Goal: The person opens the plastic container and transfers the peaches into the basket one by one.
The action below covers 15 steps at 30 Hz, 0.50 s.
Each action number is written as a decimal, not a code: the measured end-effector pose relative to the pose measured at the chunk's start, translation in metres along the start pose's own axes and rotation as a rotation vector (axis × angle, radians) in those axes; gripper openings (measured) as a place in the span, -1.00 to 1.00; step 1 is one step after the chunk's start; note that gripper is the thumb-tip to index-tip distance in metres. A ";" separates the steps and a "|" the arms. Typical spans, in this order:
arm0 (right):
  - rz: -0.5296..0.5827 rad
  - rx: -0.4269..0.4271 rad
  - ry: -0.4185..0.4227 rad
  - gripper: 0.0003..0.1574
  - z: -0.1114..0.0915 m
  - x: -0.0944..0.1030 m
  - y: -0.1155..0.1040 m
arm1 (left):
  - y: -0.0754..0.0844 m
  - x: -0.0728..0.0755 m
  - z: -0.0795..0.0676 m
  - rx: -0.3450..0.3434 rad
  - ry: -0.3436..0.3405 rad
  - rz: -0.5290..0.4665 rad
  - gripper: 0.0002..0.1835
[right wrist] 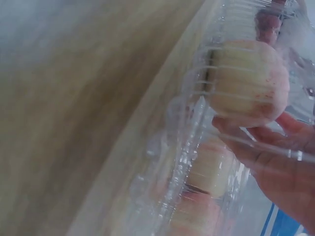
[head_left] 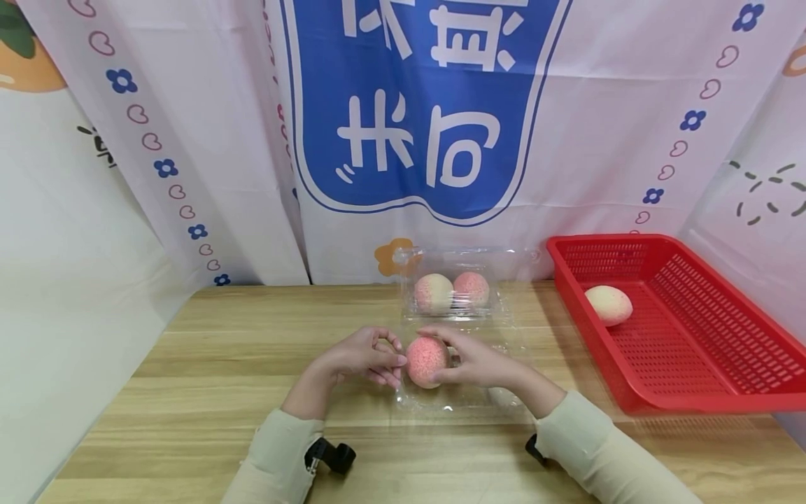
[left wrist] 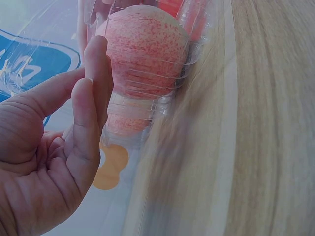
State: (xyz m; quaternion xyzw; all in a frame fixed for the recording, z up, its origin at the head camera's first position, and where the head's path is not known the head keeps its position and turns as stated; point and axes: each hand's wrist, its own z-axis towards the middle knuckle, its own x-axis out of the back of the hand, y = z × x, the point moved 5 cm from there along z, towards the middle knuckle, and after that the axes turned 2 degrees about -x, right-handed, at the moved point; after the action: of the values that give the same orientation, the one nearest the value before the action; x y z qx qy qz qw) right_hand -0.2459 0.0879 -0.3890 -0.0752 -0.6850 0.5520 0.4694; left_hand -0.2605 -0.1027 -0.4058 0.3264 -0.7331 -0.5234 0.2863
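Cupping the round pink speckled peach (head_left: 427,360) at lower centre above the clear plastic clamshell tray (head_left: 462,400), the right hand (head_left: 480,362) grips its side while the left hand (head_left: 364,357) rests straight-fingered against it; it looks light and bruisable, best held around its widest part.

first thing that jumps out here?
The pink peach at the table's middle, held by the right hand over a clear plastic clamshell, the left hand touching its other side. Two more peaches sit in the clamshell's far half. At the right, a red basket holds one pale peach.
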 end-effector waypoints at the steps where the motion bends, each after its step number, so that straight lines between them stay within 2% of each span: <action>1: 0.006 -0.001 -0.003 -0.09 0.001 -0.001 0.001 | 0.000 0.000 0.000 0.000 0.001 0.001 -0.78; 15: -0.007 -0.032 -0.025 -0.04 0.006 -0.005 0.008 | 0.000 0.000 0.001 0.005 0.007 0.002 -0.75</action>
State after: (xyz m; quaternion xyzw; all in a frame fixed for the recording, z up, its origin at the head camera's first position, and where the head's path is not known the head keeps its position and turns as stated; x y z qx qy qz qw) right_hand -0.2512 0.0841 -0.3980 -0.0733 -0.6998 0.5403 0.4615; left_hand -0.2609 -0.1017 -0.4058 0.3283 -0.7339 -0.5201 0.2883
